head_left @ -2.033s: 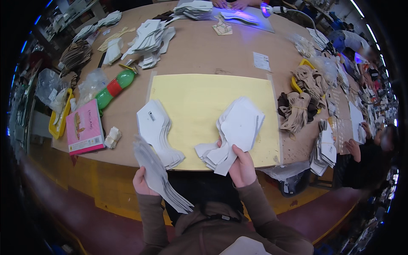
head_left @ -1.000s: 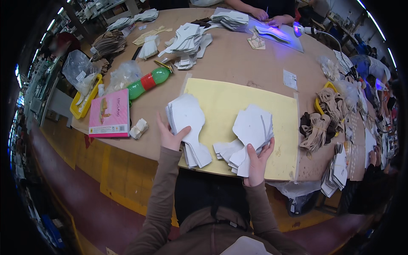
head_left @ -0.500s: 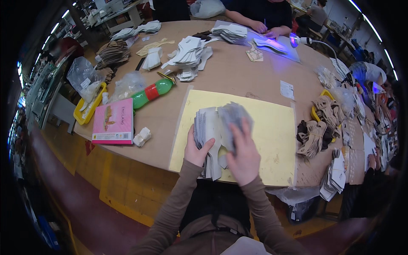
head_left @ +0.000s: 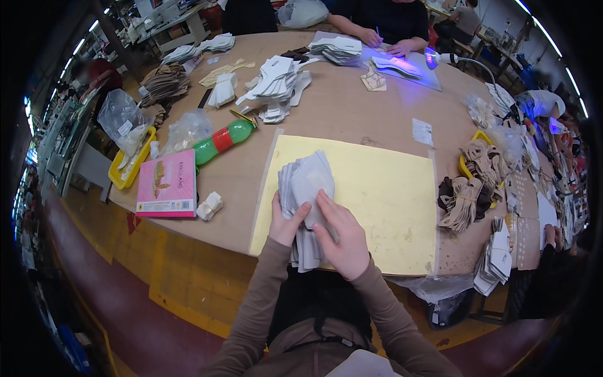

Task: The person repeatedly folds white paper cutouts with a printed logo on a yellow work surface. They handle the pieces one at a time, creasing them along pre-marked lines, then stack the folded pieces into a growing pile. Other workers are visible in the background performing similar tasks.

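A stack of pale grey cut pieces [head_left: 312, 173] rests over the near left part of a yellow sheet [head_left: 383, 207]. My left hand [head_left: 284, 224] grips the stack's left side, thumb on top and fingers along the edge. From the right, my right hand [head_left: 347, 242] closes on the same stack, its fingertips on the upper pieces and its thumb near the middle. The upper pieces lie slightly turned over the ones below. Narrow ends of the lower pieces stick out between my wrists, toward the table's near edge.
Left of the sheet lie a pink binder [head_left: 166, 184], a green bottle [head_left: 225, 141] and a crumpled white wad [head_left: 210, 205]. White piece piles [head_left: 276, 85] stand farther back. Tan bundles [head_left: 468, 204] lie right. Across the table, a person's hands [head_left: 402, 47] work beside a lit lamp [head_left: 433, 58].
My right hand has moved left with the part of the stack it held apart, laying it onto the pieces in my left hand. The gap between the two parts has closed.
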Tool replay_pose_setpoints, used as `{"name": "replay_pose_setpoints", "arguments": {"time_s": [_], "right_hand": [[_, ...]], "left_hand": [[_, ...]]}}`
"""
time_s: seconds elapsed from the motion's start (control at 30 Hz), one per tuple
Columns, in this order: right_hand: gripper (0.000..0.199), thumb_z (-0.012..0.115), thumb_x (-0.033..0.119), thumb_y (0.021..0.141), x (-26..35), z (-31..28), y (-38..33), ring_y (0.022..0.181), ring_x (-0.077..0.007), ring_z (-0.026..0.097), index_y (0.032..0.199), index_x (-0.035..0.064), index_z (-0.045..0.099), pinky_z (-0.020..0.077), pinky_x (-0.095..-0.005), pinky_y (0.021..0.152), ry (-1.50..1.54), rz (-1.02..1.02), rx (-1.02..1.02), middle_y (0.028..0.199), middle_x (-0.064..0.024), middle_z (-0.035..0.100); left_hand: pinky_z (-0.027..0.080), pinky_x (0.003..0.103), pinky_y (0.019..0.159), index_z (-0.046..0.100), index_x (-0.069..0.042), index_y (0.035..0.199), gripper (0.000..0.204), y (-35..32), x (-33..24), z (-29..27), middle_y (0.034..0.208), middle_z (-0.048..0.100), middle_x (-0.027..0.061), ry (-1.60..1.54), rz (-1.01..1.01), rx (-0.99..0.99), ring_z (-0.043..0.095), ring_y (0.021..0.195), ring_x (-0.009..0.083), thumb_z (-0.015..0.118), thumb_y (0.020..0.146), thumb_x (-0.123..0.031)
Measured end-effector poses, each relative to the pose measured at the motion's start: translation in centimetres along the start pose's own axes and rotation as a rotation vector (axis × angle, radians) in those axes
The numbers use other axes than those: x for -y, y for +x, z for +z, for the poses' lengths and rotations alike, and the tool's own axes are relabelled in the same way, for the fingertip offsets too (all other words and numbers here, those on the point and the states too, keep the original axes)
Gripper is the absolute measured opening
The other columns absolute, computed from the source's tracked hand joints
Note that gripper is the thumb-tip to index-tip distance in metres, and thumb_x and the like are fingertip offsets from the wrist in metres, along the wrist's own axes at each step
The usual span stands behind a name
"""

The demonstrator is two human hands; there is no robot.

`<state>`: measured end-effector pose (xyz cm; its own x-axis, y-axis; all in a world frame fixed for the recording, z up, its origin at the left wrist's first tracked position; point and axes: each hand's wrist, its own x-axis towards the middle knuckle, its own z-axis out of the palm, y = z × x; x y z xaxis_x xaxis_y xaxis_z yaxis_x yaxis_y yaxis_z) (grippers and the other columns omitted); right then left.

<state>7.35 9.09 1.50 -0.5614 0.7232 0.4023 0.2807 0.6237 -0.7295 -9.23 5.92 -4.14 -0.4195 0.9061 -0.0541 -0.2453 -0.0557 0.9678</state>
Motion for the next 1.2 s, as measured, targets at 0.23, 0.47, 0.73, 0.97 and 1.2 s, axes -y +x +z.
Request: {"name": "replay_pose_setpoints", "arguments": {"time_s": [0.23, 0.47, 0.73, 0.97, 1.2], "right_hand": [[0.079, 0.063, 0.021, 0.098, -3.0, 3.1, 1.8, 0.145, -0.0276, 0.033, 0.159, 0.0045, 0.016, 0.0315, -0.0391, 0.117, 1.071, 0.702, -0.276, 0.158, -0.0229, 0.030], [0.123, 0.088, 0.038, 0.075, 0.2, 0.0, 0.1, 0.152, -0.0414, 0.016, 0.162, 0.0251, 0.002, 0.0205, -0.0506, 0.121, 0.471, -0.144, -0.111, 0.165, -0.0280, -0.001], [0.126, 0.093, 0.027, 0.070, -2.5, 0.8, -0.7, 0.153, -0.0376, 0.016, 0.161, 0.0214, 0.007, 0.0221, -0.0485, 0.121, 0.831, -0.183, 0.060, 0.165, -0.0250, 0.010], [0.106, 0.086, 0.020, 0.078, -0.9, 0.4, -1.4, 0.142, -0.0322, 0.036, 0.158, 0.0092, 0.017, 0.0347, -0.0425, 0.115, 0.785, 0.338, -0.348, 0.153, -0.0223, 0.033], [0.088, 0.079, 0.027, 0.084, -0.7, -0.9, -1.6, 0.134, -0.0391, 0.045, 0.149, -0.0091, 0.032, 0.0390, -0.0430, 0.111, 0.015, 0.192, -0.140, 0.144, -0.0257, 0.042]], "left_hand": [[0.045, 0.034, 0.104, 0.040, 0.007, 0.143, 0.074, -0.9, -0.6, -1.3, 0.134, 0.056, 0.0181, -0.173, -0.021, -0.050, 0.056, 0.121, 0.0253, 0.076, 0.086, -0.022], [0.041, 0.039, 0.110, 0.041, 0.004, 0.144, 0.082, -5.6, -2.8, -1.9, 0.138, 0.052, 0.0187, -0.555, 0.103, 0.232, 0.052, 0.129, 0.0282, 0.078, 0.075, -0.021], [0.037, 0.041, 0.114, 0.035, 0.004, 0.148, 0.094, -5.0, -2.0, -4.7, 0.143, 0.048, 0.0193, 0.155, 0.252, 0.530, 0.047, 0.135, 0.0296, 0.082, 0.070, -0.021], [0.037, 0.040, 0.113, 0.016, 0.003, 0.156, 0.113, -4.8, -4.8, 0.8, 0.144, 0.044, 0.0187, 0.114, 0.095, 0.130, 0.046, 0.134, 0.0289, 0.085, 0.069, -0.019], [0.047, 0.039, 0.101, 0.021, 0.006, 0.154, 0.087, -3.0, -4.3, 2.4, 0.131, 0.049, 0.0237, 0.525, 0.019, 0.108, 0.055, 0.120, 0.0297, 0.070, 0.093, -0.032]]}}
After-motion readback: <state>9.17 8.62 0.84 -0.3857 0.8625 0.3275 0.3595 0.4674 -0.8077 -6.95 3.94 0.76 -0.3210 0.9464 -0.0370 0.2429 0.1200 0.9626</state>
